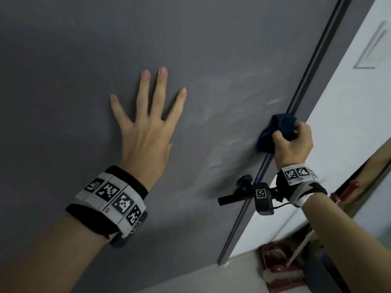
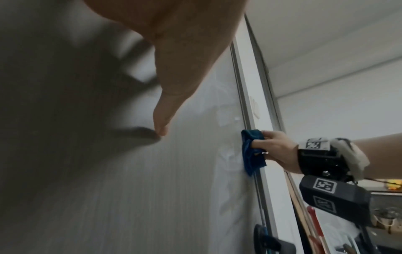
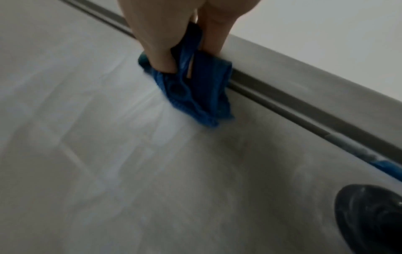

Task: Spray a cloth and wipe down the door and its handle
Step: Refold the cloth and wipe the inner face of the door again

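Observation:
A grey door (image 1: 211, 49) fills most of the head view, with wet streaks near its right edge. My left hand (image 1: 146, 123) lies flat on it, fingers spread and straight. My right hand (image 1: 294, 142) grips a bunched blue cloth (image 1: 275, 130) and presses it against the door beside the dark edge strip (image 1: 313, 58). In the left wrist view the cloth (image 2: 252, 153) sits against the door edge. The right wrist view has the cloth (image 3: 195, 92) under my fingers (image 3: 156, 49). The black lever handle (image 1: 234, 196) sticks out below my right hand, its round base (image 3: 372, 216) at the corner.
A white wall (image 1: 349, 102) with a switch plate (image 1: 372, 47) stands right of the door. Down at the lower right are red and wooden things (image 1: 281, 269) on the floor and a red-handled tool (image 1: 347, 191) leaning by the frame.

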The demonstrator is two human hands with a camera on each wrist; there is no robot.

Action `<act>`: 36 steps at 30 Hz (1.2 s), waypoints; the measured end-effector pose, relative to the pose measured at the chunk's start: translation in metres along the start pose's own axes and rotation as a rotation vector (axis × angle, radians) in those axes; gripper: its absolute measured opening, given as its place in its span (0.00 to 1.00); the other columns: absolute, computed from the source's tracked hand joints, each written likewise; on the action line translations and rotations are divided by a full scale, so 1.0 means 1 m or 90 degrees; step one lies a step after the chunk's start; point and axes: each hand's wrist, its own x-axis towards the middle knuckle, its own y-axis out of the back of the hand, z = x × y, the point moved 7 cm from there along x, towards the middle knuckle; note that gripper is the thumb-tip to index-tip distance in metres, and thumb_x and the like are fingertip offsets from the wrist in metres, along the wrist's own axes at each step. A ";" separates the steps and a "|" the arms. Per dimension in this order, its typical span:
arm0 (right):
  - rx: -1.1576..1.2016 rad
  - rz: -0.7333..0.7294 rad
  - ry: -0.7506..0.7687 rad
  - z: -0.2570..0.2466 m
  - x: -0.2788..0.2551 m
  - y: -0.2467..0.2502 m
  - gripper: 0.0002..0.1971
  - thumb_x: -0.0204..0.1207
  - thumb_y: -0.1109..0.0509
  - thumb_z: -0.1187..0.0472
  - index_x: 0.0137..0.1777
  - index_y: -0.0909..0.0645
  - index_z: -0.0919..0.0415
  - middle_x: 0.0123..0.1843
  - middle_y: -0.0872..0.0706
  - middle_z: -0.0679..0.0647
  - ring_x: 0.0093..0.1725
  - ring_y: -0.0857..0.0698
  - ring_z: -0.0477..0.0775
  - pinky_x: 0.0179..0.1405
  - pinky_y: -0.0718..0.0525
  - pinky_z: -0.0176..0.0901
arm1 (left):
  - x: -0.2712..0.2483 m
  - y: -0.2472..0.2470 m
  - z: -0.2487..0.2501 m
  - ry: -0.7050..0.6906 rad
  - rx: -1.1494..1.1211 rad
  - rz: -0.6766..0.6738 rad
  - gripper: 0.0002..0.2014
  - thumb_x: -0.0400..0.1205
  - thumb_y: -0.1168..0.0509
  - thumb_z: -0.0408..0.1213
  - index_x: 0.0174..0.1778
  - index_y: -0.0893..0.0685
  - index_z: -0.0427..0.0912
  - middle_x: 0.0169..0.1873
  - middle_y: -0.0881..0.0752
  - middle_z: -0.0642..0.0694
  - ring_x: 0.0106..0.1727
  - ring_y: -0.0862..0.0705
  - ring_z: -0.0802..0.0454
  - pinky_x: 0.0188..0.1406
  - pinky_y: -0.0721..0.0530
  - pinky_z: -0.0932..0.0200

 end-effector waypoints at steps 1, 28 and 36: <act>0.000 0.011 -0.002 0.002 -0.002 -0.003 0.17 0.66 0.30 0.58 0.52 0.21 0.70 0.51 0.19 0.66 0.46 0.26 0.49 0.52 0.21 0.52 | 0.003 -0.002 0.002 0.004 0.010 -0.010 0.60 0.69 0.19 0.43 0.88 0.56 0.51 0.86 0.64 0.34 0.87 0.61 0.30 0.70 0.45 0.10; 0.193 -0.187 0.390 -0.174 -0.038 -0.059 0.13 0.68 0.25 0.71 0.53 0.13 0.67 0.56 0.18 0.61 0.51 0.19 0.49 0.52 0.16 0.39 | 0.054 0.055 -0.029 0.090 0.078 -0.004 0.67 0.60 0.15 0.54 0.88 0.53 0.50 0.88 0.61 0.37 0.88 0.59 0.35 0.70 0.40 0.13; 0.153 -0.290 0.437 -0.150 -0.009 -0.047 0.12 0.65 0.23 0.71 0.50 0.12 0.65 0.53 0.18 0.60 0.50 0.18 0.51 0.53 0.17 0.40 | 0.048 0.050 -0.026 0.084 0.075 -0.002 0.66 0.60 0.14 0.49 0.88 0.51 0.49 0.88 0.59 0.38 0.88 0.58 0.36 0.70 0.40 0.13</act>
